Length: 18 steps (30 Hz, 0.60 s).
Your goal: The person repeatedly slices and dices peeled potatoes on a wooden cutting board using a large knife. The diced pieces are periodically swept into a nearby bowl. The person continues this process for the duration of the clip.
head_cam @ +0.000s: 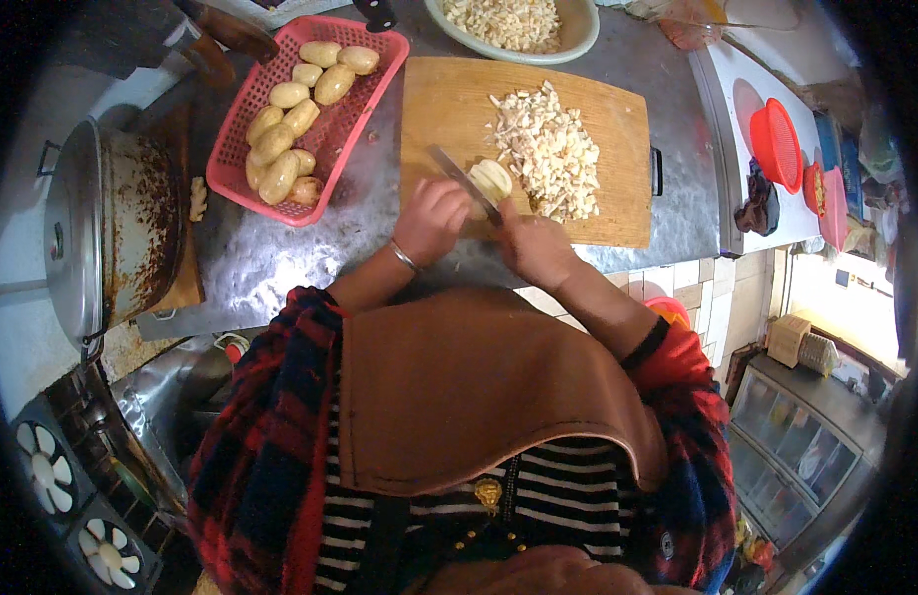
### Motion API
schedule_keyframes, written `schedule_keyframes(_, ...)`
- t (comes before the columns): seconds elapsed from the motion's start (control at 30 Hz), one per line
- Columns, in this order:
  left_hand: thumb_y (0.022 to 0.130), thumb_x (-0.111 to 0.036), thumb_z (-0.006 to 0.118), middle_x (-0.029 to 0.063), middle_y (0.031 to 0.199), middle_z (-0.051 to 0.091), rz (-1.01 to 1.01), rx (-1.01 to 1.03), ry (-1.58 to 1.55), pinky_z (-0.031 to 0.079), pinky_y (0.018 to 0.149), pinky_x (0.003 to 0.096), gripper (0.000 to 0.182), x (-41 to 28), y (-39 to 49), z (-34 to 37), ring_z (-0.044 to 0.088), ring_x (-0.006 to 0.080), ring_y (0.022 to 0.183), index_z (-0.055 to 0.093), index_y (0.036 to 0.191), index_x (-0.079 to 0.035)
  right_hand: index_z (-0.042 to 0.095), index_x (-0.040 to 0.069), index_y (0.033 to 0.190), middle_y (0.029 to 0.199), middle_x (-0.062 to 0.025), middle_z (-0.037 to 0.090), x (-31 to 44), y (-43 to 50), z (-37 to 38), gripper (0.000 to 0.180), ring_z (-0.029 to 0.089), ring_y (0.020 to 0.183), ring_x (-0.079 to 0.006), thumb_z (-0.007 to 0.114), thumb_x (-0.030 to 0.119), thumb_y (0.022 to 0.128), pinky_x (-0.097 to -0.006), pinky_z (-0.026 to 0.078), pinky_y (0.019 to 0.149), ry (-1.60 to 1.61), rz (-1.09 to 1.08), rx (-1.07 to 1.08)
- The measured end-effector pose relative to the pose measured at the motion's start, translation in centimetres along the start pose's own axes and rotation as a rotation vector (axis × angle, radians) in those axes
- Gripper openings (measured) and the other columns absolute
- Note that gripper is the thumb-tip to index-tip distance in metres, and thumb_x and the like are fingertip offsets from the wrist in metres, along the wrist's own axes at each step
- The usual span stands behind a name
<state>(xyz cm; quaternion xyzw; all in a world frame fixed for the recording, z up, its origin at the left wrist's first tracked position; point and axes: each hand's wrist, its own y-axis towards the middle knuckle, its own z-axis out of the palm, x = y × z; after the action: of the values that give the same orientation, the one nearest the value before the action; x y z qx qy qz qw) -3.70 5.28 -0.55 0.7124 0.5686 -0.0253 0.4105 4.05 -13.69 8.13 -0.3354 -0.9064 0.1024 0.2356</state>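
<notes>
On a wooden cutting board point(444, 97) lies a pile of small, pale chopped pieces point(552, 152). My right hand point(537, 249) grips a kitchen knife point(459, 175), its blade slanting up and to the left across the board's lower part. Beside the blade is a pale, peeled piece of vegetable point(492, 178), with cuts visible across it. My left hand point(433, 223), with a bracelet at the wrist, is just left of the blade with its fingers curled; whether it holds anything is hidden.
A pink plastic basket point(346, 160) of peeled potatoes stands left of the board. Behind the board sits a bowl point(514, 56) of chopped pieces. A large lidded pot point(142, 223) stands far left, and a red colander point(777, 145) lies on a white surface at right.
</notes>
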Motion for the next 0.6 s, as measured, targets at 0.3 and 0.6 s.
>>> schedule_keyframes(0.3, 0.082, -0.006, 0.067, 0.0090, 0.099, 0.063, 0.042, -0.016, 0.071, 0.046, 0.084, 0.0426, 0.012, -0.5, 0.2, -0.3, 0.059, 0.0286, 0.096, 0.064, 0.094, -0.004, 0.045, 0.001, 0.116, 0.080, -0.0247, 0.067, -1.1, -3.3, -1.5, 0.026, 0.065, 0.075, -0.0446, 0.049, 0.012, 0.093, -0.0544, 0.052, 0.066, 0.003, -0.017, 0.047)
schedule_keyframes(0.6, 0.084, -0.011, 0.065, 0.0072, 0.095, 0.064, 0.109, 0.047, 0.076, 0.045, 0.084, 0.0432, 0.009, 0.2, 0.0, 0.4, 0.058, 0.0264, 0.098, 0.062, 0.090, -0.004, 0.045, 0.002, 0.110, 0.077, -0.0254, 0.065, -0.7, 1.1, 2.8, 0.026, 0.064, 0.073, -0.0455, 0.054, 0.020, 0.094, -0.0563, 0.049, 0.065, 0.232, -0.042, -0.147)
